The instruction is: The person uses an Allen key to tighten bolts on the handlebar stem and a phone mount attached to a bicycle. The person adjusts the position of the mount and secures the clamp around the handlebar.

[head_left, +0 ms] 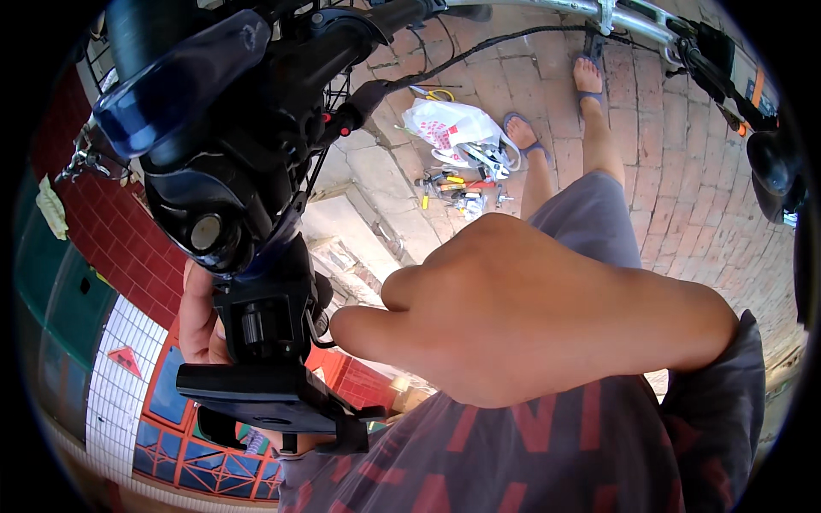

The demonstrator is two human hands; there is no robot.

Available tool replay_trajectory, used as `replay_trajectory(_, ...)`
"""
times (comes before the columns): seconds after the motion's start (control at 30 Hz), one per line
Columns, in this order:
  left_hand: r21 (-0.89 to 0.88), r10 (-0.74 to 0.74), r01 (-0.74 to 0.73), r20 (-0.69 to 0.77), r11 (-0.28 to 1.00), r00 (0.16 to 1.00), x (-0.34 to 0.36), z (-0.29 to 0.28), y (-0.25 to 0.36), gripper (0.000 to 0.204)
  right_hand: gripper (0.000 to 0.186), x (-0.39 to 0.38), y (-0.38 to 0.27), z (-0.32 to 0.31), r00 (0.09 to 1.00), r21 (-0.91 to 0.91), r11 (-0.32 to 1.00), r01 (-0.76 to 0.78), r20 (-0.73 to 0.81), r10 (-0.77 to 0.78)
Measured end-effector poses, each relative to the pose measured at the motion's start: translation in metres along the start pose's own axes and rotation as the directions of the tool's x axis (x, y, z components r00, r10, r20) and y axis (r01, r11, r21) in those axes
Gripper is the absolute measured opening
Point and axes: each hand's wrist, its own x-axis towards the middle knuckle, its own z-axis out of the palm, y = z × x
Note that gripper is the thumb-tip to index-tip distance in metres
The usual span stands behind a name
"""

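My right hand (453, 316) is closed, its fingertips at a thin bent metal tool (318, 335), apparently a hex key, beside a black clamp-like holder (261, 316); its grip is mostly hidden by the hand. My left hand (200, 321) wraps round the holder from behind, its fingers showing at the left and its lower part hidden. The holder hangs from a thick black joint (209, 205) on a bike's handlebar assembly, with a blue translucent piece (175, 85) above. A flat black bracket (265, 393) forms the holder's lower end.
Silver tubing (633, 26) and cables cross the top. On the brick paving (667, 162) lie a white plastic bag (449, 124), several hand tools (453, 184) and yellow-handled scissors (438, 94), beside my sandalled feet (588, 79). A red-tiled surface (111, 222) and red-framed window (167, 393) show at left.
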Motion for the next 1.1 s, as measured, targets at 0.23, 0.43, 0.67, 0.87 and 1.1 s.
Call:
replay_trajectory(0.23, 0.260, 0.088, -0.018, -0.257, 0.965, 0.963, -0.007, 0.005, -0.015, 0.054, 0.032, 0.009, -0.003, -0.022, 0.996, 0.018, 1.000, 0.002, 0.086, -0.003)
replay_trajectory(0.43, 0.115, 0.219, -0.205, -0.135, 0.972, 0.966, -0.005, 0.008, -0.023, 0.056, 0.025, 0.014, -0.011, -0.046, 0.984, -0.216, 0.975, 0.053, 0.180, -0.014)
replay_trajectory(0.67, -0.011, 0.119, -0.130, -0.334, 0.992, 0.935, -0.009, 0.018, -0.016, 0.059, 0.021, 0.023, -0.015, -0.057, 0.973, -0.280, 0.955, 0.095, 0.228, -0.030)
replay_trajectory(0.87, 0.071, 0.182, -0.169, -0.269, 0.983, 0.946, -0.008, 0.018, -0.019, 0.058, 0.019, 0.025, -0.018, -0.059, 0.968, -0.301, 0.948, 0.107, 0.250, -0.030)
replay_trajectory(1.1, 0.086, 0.210, -0.194, -0.255, 0.977, 0.944, -0.007, 0.016, -0.023, 0.056, 0.016, 0.025, -0.018, -0.065, 0.967, -0.322, 0.941, 0.106, 0.254, -0.022)
